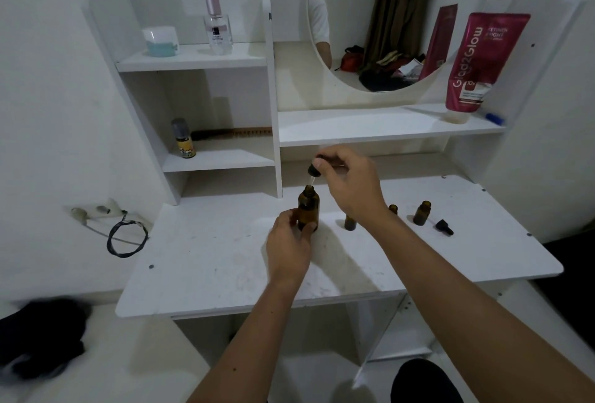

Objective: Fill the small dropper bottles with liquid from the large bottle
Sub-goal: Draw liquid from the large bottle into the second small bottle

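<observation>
On the white dressing table [206,261], near the middle of its top, the large amber bottle [308,206] stands upright with its mouth uncovered. The left hand [288,249] grips it around the lower body, fingers and thumb curled on either side. Right above the neck hangs a dropper [313,171], its black collar and bulb pinched in the fingertips of the right hand [349,183]; the clear glass tube points down at the bottle's mouth, its tip at or just inside the opening.

To the right, three small amber dropper bottles stand upright and uncapped: one [350,221] is partly hidden behind the right wrist, a second [392,209] peeks just over the forearm, and the third [422,212] stands clear of the arm. Beside that last one a black dropper cap [444,227] lies on its side on the tabletop.

Behind, the shelf unit carries a pale jar [160,40] and a clear perfume bottle [218,27] on the top shelf, and a little yellow-labelled bottle [184,138] with a comb [235,134] one shelf down. A round mirror [399,19] hangs over the right-hand shelf, where a red tube [479,61] stands on its cap. A black cable loop [127,238] lies left of the table.
</observation>
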Tool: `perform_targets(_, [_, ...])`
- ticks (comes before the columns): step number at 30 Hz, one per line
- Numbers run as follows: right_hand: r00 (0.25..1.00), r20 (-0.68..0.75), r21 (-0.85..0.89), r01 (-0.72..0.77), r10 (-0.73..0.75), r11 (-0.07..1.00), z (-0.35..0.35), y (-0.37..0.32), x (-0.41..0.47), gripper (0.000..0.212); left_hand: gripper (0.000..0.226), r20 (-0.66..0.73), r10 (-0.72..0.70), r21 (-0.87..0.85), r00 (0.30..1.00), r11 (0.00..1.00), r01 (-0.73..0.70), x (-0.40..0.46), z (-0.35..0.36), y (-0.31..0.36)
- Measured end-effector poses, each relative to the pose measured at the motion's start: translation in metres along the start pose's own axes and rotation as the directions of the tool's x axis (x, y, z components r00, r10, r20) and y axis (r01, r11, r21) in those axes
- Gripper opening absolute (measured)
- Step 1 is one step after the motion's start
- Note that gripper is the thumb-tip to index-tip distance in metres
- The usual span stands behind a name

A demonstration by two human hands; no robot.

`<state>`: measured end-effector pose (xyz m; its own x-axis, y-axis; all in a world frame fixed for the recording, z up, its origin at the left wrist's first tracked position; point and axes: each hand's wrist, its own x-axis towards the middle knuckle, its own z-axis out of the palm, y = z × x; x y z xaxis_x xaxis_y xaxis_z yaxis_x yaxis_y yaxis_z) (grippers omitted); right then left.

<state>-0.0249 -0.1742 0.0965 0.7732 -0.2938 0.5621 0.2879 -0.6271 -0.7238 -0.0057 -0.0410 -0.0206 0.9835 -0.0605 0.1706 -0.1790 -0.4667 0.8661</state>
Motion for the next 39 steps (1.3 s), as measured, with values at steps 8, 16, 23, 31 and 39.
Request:
perform_targets(8, [0.986, 0.142, -0.127, -0.069, 0.087, 0.989, 0.016, 0.021, -0.011, 0.013, 0.035, -0.002, -0.002, 0.001, 1.0, 1.0, 0.002, -0.003, -0.001, 0.002])
perform_targets(16, [0.994, 0.084, -0.158, -0.05, 0.064, 0.986, 0.022, 0.024, -0.008, 0.005, 0.037, 0.009, -0.017, -0.007, 1.0, 1.0, 0.017, -0.003, 0.001, 0.001])
perform_targets(23, [0.987, 0.135, -0.12, -0.076, 0.092, 0.99, 0.015, 0.018, -0.011, 0.009, 0.037, 0.006, -0.013, 0.003, 1.0, 1.0, 0.013, -0.003, 0.001, 0.001])
perform_targets(31, [0.999, 0.02, 0.004, -0.041, 0.04, 0.999, -0.005, -0.01, 0.0, 0.015, 0.038, 0.012, -0.015, -0.026, 1.0, 1.0, 0.015, -0.007, 0.0, -0.001])
perform_targets(39, [0.996, -0.082, 0.076, 0.046, -0.04, 0.996, -0.039, -0.033, 0.001, 0.017, 0.026, -0.015, 0.004, -0.066, 1.0, 0.998, -0.005, -0.018, -0.007, 0.0])
